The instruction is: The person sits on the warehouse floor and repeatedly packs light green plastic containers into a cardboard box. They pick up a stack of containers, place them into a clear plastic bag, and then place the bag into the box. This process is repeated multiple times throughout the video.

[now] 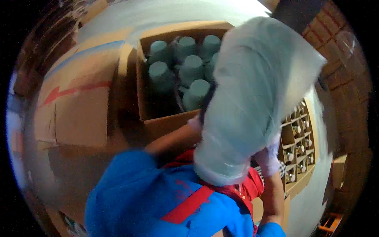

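A long, rounded bundle wrapped in cloudy translucent plastic (248, 91) is held tilted in front of my chest, its lower end close to my red apron. What the plastic contains cannot be made out. My left hand (194, 123) grips its left side, fingers mostly hidden behind it. On the other side my right hand (270, 158), in a pale glove, clasps its lower part, and the fingertips are out of sight. Just beyond my left hand stands an open cardboard box (166, 120) with several grey-green mugs (192, 68) upside down in it; the bundle covers its right part.
At right, a divided carton (306, 179) holds several small bottles (300, 149) with pale caps. A large cardboard box (81, 114) with a red arrow stands at left. Something dark (300, 14) meets the bundle's far end. An orange object (331, 223) lies low at right.
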A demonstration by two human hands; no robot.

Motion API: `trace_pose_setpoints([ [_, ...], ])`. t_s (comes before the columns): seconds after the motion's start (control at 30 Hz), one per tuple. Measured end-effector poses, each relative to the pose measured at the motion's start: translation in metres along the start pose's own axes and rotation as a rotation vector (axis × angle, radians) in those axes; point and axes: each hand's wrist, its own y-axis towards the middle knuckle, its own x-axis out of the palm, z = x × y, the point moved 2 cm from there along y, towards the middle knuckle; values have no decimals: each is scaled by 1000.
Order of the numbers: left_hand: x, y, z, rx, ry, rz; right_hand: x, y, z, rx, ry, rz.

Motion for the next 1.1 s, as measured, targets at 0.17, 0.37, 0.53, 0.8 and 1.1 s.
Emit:
trace_pose_setpoints([
  [0.17, -53, -127, 72, 85, 585, 218, 109, 18, 45, -279, -371, -645],
  [0.37, -17, -186, 211, 680, 1418, 334, 193, 69, 51, -565, -1035, -1000],
  [0.53, -141, -93, 176, 338, 1699, 342, 217, 116, 104, -154, -1394, -992],
  [0.8, -314, -74, 189, 14, 1857, 721, 116, 91, 2, -331, -1243, -476],
  [1.1, -418, -12, 208, -989, 2071, 131, 58, 43, 2, -191, -1325, -328],
])
